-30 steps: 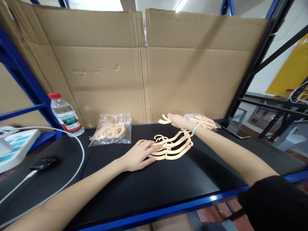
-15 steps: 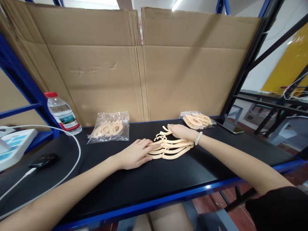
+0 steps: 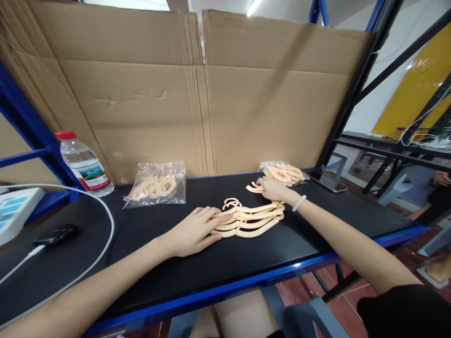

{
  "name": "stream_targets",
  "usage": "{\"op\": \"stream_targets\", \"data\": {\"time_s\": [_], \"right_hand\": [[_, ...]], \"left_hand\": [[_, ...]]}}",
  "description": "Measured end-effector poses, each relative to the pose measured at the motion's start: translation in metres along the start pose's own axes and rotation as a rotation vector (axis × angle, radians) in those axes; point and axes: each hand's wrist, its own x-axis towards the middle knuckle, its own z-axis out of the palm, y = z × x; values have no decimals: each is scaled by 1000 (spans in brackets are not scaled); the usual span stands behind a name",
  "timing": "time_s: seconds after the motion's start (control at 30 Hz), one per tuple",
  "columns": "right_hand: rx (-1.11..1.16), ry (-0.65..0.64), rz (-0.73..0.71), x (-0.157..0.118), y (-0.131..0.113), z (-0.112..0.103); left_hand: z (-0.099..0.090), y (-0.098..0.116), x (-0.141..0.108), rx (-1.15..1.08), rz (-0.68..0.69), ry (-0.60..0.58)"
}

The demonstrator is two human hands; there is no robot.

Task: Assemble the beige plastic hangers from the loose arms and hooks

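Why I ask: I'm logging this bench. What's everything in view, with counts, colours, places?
Flat tabletop: 1, black, blue-edged, centre
Curved, slim strips: several, beige, centre
Small forked piece: 1, beige, in right hand
Clear plastic bag: 1, beige-filled, back left
Second clear bag: 1, beige-filled, back right
Red-capped plastic bottle: 1, clear, left
Rounded device: 1, black, left
Thin cable: 1+, white, left
Power-strip-like block: 1, white-blue, far left
Phone-like slab: 1, dark, back right
Cardboard screen: 1, brown, behind
Metal bars: several, blue or black, sides
Plastic-looking seat: 1+, grey, below
Flat sheet: 1, yellow, right background
Another person: 1, dark clothing, right edge
Legs: 2, bare, below tabletop
Left hand: 1, bare, on strips
Right hand: 1, bare, braceleted
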Motion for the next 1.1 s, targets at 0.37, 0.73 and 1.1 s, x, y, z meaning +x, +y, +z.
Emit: {"op": "stream_targets", "data": {"time_s": [0.37,0.73,1.1], "right_hand": [[312,135,-16,-11,40,-18],[371,300,56,-25,49,-32],[338,116,64,-28,49,-33]], "left_hand": [[-3,-5,-6,-49,-11,49],[-4,-28,-13,-286,-220,278],[-14,-49,-18,-339,-370,261]]}}
